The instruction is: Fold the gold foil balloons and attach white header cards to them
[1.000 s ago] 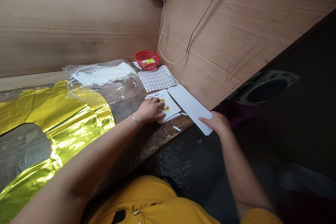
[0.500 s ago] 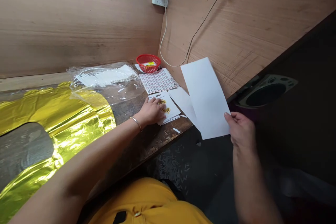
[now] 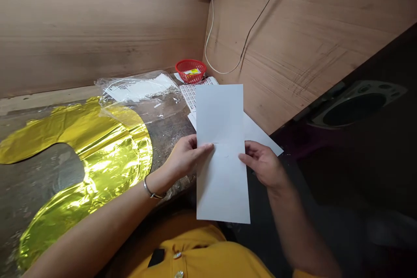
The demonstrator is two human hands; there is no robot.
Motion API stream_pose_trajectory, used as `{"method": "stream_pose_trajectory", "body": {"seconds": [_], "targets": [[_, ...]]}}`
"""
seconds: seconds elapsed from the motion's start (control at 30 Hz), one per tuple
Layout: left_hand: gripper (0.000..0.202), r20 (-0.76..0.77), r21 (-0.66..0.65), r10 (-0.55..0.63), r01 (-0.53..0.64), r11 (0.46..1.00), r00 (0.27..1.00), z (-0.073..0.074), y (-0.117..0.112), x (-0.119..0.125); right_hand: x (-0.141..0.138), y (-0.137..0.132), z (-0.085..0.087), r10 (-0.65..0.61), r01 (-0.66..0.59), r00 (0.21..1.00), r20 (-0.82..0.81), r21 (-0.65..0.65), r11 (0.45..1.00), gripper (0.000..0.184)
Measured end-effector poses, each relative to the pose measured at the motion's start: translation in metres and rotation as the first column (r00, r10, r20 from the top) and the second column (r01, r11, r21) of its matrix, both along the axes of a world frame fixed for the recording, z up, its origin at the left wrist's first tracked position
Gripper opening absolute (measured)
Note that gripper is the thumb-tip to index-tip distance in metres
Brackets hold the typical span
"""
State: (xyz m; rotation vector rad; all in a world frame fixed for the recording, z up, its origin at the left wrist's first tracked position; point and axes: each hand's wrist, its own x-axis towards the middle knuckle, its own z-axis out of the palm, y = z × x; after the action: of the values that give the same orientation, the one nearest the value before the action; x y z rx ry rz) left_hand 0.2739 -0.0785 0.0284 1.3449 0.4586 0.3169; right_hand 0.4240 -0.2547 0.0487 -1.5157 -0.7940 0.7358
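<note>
As we hold the card [image 3: 223, 165] in front of us, its long axis runs from twelve to six o'clock, one short edge pointing ahead and the other back toward our shirt [image 3: 202, 260]. It lies at three o'clock from our left hand [image 3: 184, 156], which grips the left long edge, thumb flat on the white face and fingers behind. It lies at nine o'clock from our right hand [image 3: 263, 165], which pinches the opposite edge, thumb just over the front. A thin line [image 3: 216, 143] shows beside our left thumb. From the card, we see the paper [image 3: 259, 134] at two o'clock, the label sheet [image 3: 188, 94] and red basket [image 3: 181, 74] at eleven, and the gold foil [image 3: 114, 152] at nine.
</note>
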Motion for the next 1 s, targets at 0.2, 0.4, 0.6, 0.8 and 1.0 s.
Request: {"method": "stream_pose_trajectory", "body": {"seconds": [0.2,0.4,0.6,0.8,1.0], "targets": [[0.042,-0.060,0.013,-0.146,0.147,0.989,0.987,0.011,0.004,-0.026,-0.009,0.022,-0.008,0.036,-0.037,0.999,-0.020,-0.055,0.998,0.027],[0.037,0.040,-0.196,-0.133,0.139,0.971,0.990,0.006,0.010,-0.041,-0.013,0.021,-0.003,0.127,-0.125,0.978,-0.168,0.023,0.992,0.022],[0.017,0.038,-0.114,-0.037,0.041,0.993,0.999,0.007,0.006,-0.047,-0.006,0.019,0.004,0.226,-0.246,0.940,-0.255,-0.048,0.968,0.011],[0.018,0.187,0.481,-0.015,-0.078,0.873,0.982,0.009,-0.006,-0.051,0.000,0.035,0.005,0.164,-0.184,0.972,-0.167,-0.111,0.977,0.035],[0.026,0.120,0.360,-0.041,-0.005,0.933,0.992,0.017,-0.008,-0.057,-0.015,0.032,0.013,0.223,-0.211,0.974,0.039,-0.200,0.957,0.023]]}}
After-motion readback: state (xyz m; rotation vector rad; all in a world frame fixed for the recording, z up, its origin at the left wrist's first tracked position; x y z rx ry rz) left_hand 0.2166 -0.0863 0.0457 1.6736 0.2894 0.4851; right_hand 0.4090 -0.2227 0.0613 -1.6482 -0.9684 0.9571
